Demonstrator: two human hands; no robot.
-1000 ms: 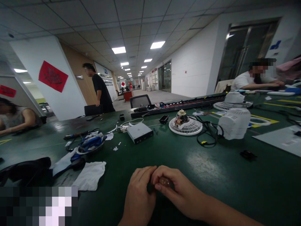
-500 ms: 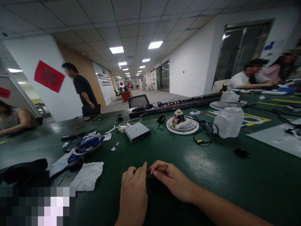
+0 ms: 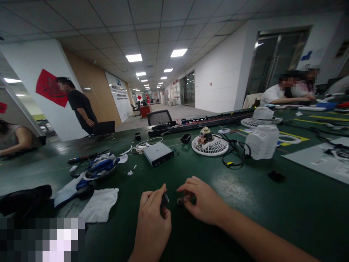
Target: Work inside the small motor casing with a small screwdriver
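My left hand (image 3: 153,218) is closed around a small dark piece (image 3: 165,200) with a pale, rounded edge, mostly hidden by the fingers. Just to its right, my right hand (image 3: 203,202) pinches a small brownish piece (image 3: 187,197) with a dark end; what it is cannot be made out. The index finger of that hand is raised away from the piece. A gap separates the two hands over the green table (image 3: 196,243).
Beyond my hands lie a silver optical drive (image 3: 158,153), a white fan grille with its motor (image 3: 209,145) and a white fan housing (image 3: 262,142). To the left are a white cloth (image 3: 99,205) and a bowl of blue-and-white fabric (image 3: 100,165). Other people are around the table.
My hands have moved apart, and the dark piece in the left hand now shows. The brownish piece has tilted down in my right hand. A person at the back left has shifted left.
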